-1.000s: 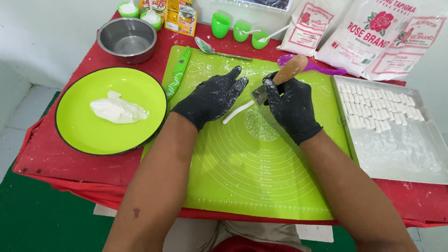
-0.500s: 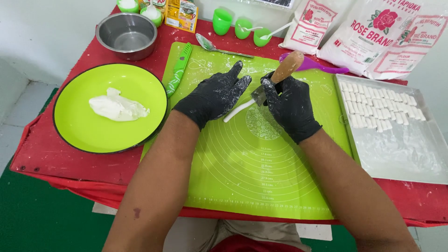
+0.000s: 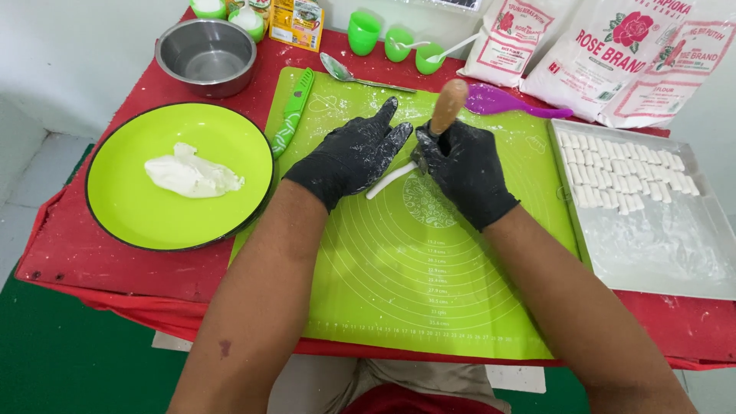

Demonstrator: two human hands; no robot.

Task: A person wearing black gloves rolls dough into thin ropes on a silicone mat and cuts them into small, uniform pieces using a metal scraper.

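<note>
Both hands wear black gloves dusted with flour. My left hand (image 3: 354, 152) lies flat, fingers spread, on a thin white dough rope (image 3: 389, 181) on the green silicone mat (image 3: 414, 291). My right hand (image 3: 463, 167) grips a cutter with a wooden handle (image 3: 448, 106), its blade pressed down at the rope's right end, mostly hidden by the glove. The rope pokes out between the two hands.
A lime plate (image 3: 153, 215) with a lump of white dough (image 3: 190, 173) sits left. A metal tray (image 3: 652, 238) of several cut dough pieces (image 3: 622, 170) lies right. Behind: steel bowl (image 3: 205, 54), green knife (image 3: 291, 115), spoon (image 3: 354, 75), purple spatula (image 3: 506, 101), green cups (image 3: 363, 32), flour bags (image 3: 613, 54).
The wooden handle has tipped more upright and my right hand has shifted slightly left along the rope. My left hand stays flat on the dough.
</note>
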